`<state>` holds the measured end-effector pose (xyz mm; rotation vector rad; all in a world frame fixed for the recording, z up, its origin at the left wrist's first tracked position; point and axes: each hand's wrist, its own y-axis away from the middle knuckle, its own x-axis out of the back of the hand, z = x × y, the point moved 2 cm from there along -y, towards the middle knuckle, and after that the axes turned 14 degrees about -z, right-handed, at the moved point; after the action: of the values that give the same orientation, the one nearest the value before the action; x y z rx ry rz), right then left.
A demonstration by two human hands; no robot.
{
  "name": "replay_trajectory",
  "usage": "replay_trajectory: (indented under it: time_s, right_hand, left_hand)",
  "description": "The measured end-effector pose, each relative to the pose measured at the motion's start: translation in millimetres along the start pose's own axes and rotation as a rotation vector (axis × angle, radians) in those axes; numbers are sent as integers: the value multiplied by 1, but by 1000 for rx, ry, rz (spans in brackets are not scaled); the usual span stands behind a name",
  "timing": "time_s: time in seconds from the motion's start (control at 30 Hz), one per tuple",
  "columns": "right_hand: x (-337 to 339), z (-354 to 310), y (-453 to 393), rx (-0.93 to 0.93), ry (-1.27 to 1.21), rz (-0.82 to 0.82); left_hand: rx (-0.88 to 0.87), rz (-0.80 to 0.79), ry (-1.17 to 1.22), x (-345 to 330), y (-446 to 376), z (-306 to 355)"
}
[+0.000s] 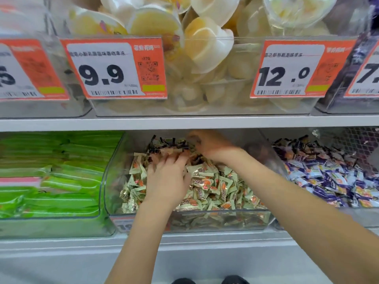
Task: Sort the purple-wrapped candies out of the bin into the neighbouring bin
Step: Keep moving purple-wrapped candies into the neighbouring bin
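Note:
The middle clear bin (114, 181) holds a heap of cream-wrapped candies (213, 187), with dark-wrapped ones (164, 141) at the back. Both my hands are inside it. My left hand (167, 179) lies palm down on the heap, its fingertips dipping into the candies near the dark ones. My right hand (209, 145) reaches further back under the shelf and is blurred, with its fingers bent down among the dark wrappers. Whether it holds a candy is hidden. The neighbouring bin (274, 152) on the right is full of purple-wrapped candies (328, 177).
A bin of green packets (53, 173) stands to the left. The shelf edge (184, 121) runs just above my hands, carrying clear bins of jelly cups (205, 48) and orange price tags (114, 68). A price tag (123, 223) sits on the middle bin's front.

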<state>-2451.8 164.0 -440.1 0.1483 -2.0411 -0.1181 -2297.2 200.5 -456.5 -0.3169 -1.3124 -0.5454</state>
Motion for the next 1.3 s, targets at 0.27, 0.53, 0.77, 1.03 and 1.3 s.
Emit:
replay_trajectory:
  time_s: [0.27, 0.53, 0.77, 1.03, 1.3]
  right_hand:
    - [-24, 22, -88, 65, 17, -245]
    - [-36, 6, -110, 127, 88, -303]
    - [-44, -10, -120, 137, 150, -345]
    - [-46, -30, -124, 202, 152, -366]
    - [-42, -35, -112, 169, 129, -357]
  left_hand:
    - [-45, -52, 74, -1, -6, -12]
    - [-21, -80, 149, 2, -2, -14]
    - [-30, -90, 242, 6, 1, -23]
    - [-44, -125, 226, 5, 2, -24]
    - [-28, -106, 236, 5, 1, -23]
